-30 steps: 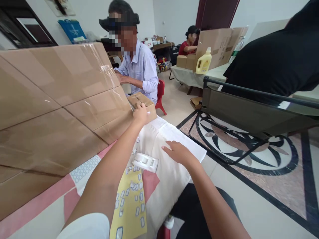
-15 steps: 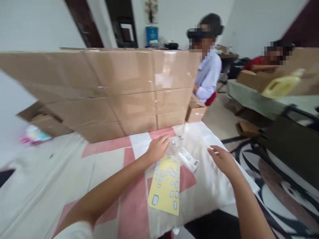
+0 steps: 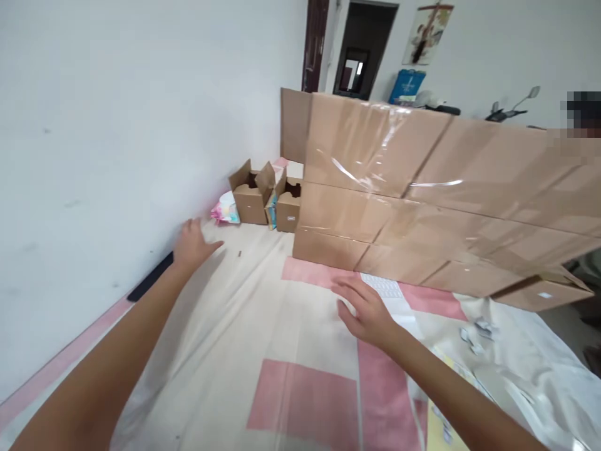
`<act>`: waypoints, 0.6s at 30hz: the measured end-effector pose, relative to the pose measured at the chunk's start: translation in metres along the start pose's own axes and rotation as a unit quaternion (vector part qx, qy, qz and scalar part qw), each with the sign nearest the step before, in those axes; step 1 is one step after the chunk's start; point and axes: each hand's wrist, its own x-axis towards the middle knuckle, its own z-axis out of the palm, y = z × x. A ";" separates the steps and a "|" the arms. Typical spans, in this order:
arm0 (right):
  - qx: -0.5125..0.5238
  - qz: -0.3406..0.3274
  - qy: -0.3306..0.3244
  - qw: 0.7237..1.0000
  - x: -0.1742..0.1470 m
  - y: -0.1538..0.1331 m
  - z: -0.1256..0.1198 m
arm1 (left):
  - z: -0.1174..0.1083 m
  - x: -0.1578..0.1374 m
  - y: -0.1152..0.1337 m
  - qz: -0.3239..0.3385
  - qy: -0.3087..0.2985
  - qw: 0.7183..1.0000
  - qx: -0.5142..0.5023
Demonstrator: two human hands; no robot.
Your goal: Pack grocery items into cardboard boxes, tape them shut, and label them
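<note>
My left hand (image 3: 188, 249) reaches out over the left side of the table, its thumb spread away from the fingers, holding nothing. Just past its fingertips lies a pink, white and blue plastic package (image 3: 226, 209). My right hand (image 3: 365, 310) hovers over the cloth in the middle, fingers apart and nothing in them. Beyond it is a white printed sheet (image 3: 382, 286) close to the cardboard wall. A yellow card with stickers (image 3: 439, 432) is partly hidden beneath my right forearm. Small clear and whitish pieces (image 3: 476, 335), blurred, lie to the right.
A tall taped cardboard partition (image 3: 375, 188) crosses the table's far side. Two small open cardboard boxes (image 3: 251, 203) stand at its left end, by the white wall (image 3: 117, 125). A black flat object (image 3: 151, 277) lies along the wall. Another box (image 3: 544, 291) is at the right.
The view has swung left. My left hand has left the yellow card and stretched toward the wall side; my right hand has moved left over the cloth.
</note>
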 end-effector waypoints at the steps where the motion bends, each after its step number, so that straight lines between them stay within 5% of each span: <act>1: 0.014 -0.015 -0.015 1.000 0.038 0.004 0.023 | 0.012 0.014 0.004 -0.005 -0.011 1.000 -0.011; 6: 0.045 0.053 -0.139 0.988 0.220 0.017 0.135 | 0.066 0.073 0.032 -0.083 -0.016 0.992 -0.098; 9: 0.019 0.119 -0.200 0.972 0.292 0.033 0.185 | 0.088 0.093 0.035 -0.120 0.001 0.982 -0.147; 12: 0.007 0.181 -0.227 0.957 0.321 0.055 0.218 | 0.102 0.099 0.027 -0.126 0.033 0.971 -0.198; 18: 0.050 0.316 -0.257 0.912 0.322 0.086 0.252 | 0.115 0.110 0.003 -0.119 0.101 0.944 -0.291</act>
